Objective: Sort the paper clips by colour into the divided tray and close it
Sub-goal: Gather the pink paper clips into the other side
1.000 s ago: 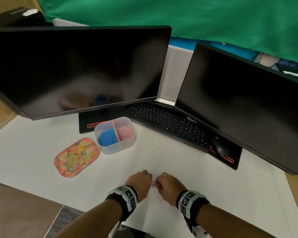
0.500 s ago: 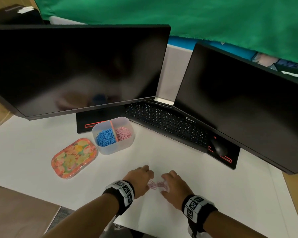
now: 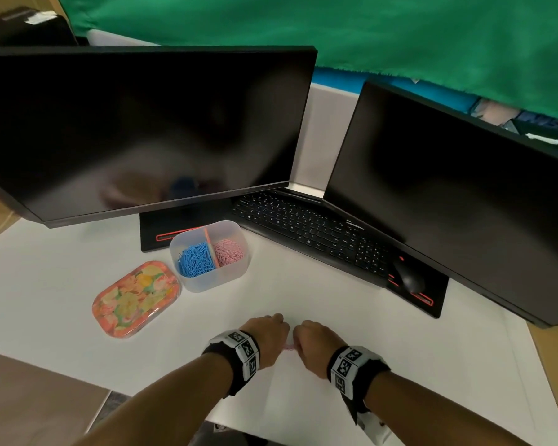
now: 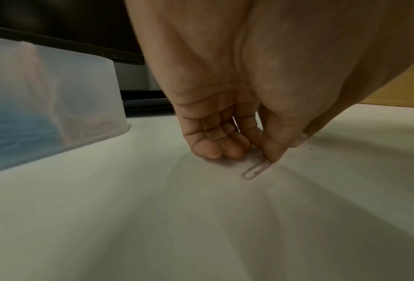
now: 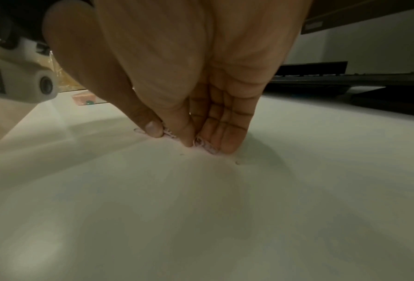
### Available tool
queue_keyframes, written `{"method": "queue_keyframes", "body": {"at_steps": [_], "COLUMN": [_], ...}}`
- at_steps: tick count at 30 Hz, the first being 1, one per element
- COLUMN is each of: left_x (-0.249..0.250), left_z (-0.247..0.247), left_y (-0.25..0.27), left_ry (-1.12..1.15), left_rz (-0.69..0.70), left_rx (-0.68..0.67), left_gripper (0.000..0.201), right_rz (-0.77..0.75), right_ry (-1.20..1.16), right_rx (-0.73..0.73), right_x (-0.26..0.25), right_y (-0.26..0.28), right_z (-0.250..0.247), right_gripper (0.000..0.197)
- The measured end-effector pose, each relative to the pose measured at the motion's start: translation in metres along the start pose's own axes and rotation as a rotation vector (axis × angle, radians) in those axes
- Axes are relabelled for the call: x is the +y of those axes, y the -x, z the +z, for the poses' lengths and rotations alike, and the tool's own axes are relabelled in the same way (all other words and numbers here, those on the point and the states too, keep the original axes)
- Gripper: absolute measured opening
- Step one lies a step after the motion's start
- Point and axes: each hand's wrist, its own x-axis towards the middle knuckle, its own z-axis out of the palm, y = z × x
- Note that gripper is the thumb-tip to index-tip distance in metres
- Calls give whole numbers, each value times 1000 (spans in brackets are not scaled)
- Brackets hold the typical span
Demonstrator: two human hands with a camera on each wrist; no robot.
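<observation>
Your hands hide most of the pink clips (image 3: 289,346); count unreadable. Right monitor (image 3: 458,201) cut by frame edge, covers keyboard (image 3: 306,231) end. Tray (image 4: 44,98) cut off in left wrist view.

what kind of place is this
Most likely an office desk or computer workstation: two dark monitors stand side by side, with a black keyboard and mouse below them on a white desk.
</observation>
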Motion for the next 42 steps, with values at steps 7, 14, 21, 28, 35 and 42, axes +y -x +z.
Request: {"method": "queue_keyframes", "body": {"at_steps": [7, 14, 21, 28, 35, 42], "left_x": [-1, -18, -63, -105, -103, -66], "left_z": [-4, -24, -87, -131, -122, -57], "left_y": [3, 24, 44, 22, 36, 66], "left_ry": [31, 143, 404, 246, 453, 421], "left_rz": [10, 22, -214, -579, -559, -288], "left_rx": [27, 101, 511, 450, 624, 433], "left_gripper": [22, 17, 9, 21, 17, 14], "right_rz": [48, 65, 115, 56, 47, 80], "right_ry": [-31, -124, -337, -528, -599, -506], "right_rx": [-56, -86, -25, 117, 302, 299], "right_x": [-5, -1, 6, -24, -70, -103], "right_y": [-4, -4, -11, -27, -68, -115], "right_z": [-9, -18, -22, -62, -122, -143], "right_gripper": [21, 17, 11, 16, 10, 9]}}
